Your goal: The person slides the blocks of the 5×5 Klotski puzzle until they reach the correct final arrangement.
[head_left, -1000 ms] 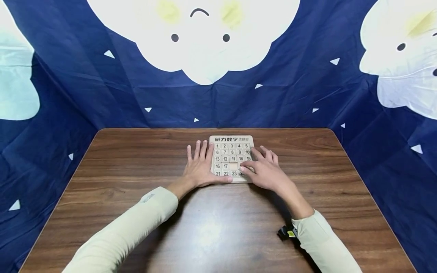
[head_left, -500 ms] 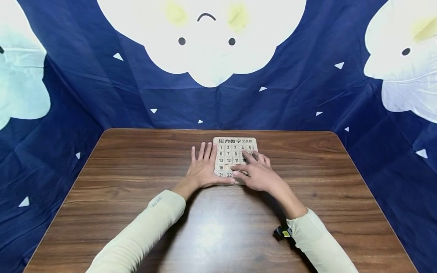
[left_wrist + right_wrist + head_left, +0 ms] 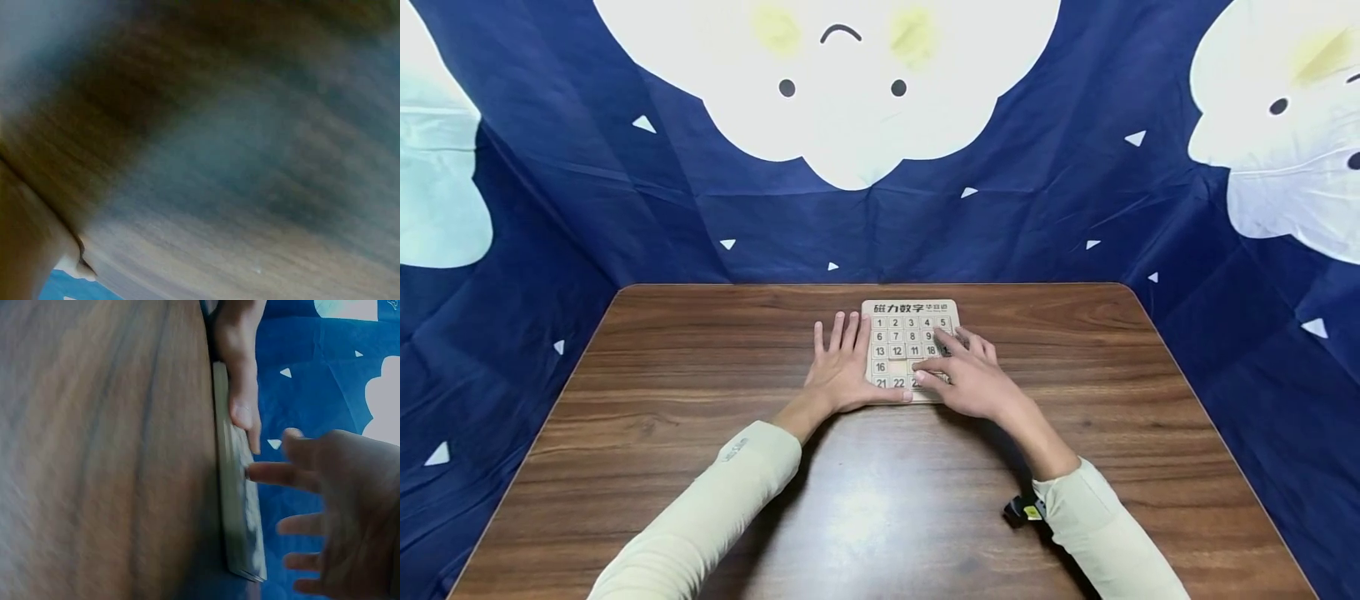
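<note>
A wooden sliding number puzzle (image 3: 912, 308), with rows of numbered tiles under a printed heading, lies flat near the table's far edge. My left hand (image 3: 838, 377) is spread along its left side, thumb straight across the near edge. Over the lower right tiles is my right hand (image 3: 976, 385), its index fingertip on a tile in the fourth row and thumb close by. Right of tile 16 shows a bare square (image 3: 897, 367). The right hand hides several tiles. Edge-on in the right wrist view, the board (image 3: 232, 506) has the index finger (image 3: 281, 475) touching its face.
The brown wood-grain table (image 3: 850, 492) reaches toward me, with a bright glare patch. A blue curtain (image 3: 655, 208) with white clouds surrounds its back and sides. A black wrist device (image 3: 1017, 512) hangs under the right sleeve. The left wrist view is mostly blurred tabletop.
The bare square has moved one place left in the fourth row, as tile 17 slid right under my right index finger. My right hand shifted slightly left; the left hand kept its place.
</note>
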Motion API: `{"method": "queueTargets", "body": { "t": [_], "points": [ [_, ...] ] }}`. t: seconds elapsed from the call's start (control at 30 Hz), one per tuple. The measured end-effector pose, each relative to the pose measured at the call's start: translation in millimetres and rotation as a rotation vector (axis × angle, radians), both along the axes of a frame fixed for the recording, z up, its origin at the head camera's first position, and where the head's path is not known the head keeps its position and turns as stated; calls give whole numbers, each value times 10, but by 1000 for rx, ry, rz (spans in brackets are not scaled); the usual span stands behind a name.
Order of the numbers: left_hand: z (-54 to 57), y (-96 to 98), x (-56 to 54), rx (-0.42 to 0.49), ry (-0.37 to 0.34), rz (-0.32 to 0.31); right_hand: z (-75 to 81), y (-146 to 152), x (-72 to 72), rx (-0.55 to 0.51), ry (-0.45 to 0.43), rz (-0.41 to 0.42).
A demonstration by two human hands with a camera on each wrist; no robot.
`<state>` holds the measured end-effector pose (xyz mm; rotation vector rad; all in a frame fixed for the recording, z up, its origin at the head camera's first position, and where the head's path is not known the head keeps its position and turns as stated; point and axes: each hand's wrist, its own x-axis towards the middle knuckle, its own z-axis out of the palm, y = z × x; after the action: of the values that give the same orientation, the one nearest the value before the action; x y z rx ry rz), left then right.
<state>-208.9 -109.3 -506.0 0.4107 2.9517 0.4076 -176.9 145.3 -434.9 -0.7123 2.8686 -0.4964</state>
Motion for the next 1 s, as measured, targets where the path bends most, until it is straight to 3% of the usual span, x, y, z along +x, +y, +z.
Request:
{"method": "queueTargets", "body": {
  "t": [0.17, 0.4, 0.8, 1.0],
  "points": [
    [10, -1, -8, -20, 2, 2, -49, -96, -46, -19, 47, 32],
    [10, -25, -19, -28, 1, -4, -63, -169, -103, 23, -28, 24],
    [40, -8, -20, -18, -14, -13, -18, -109, 55, 14, -77, 40],
    [11, -1, -7, -20, -2, -12, -68, -59, 22, -26, -61, 3]
  ]
}}
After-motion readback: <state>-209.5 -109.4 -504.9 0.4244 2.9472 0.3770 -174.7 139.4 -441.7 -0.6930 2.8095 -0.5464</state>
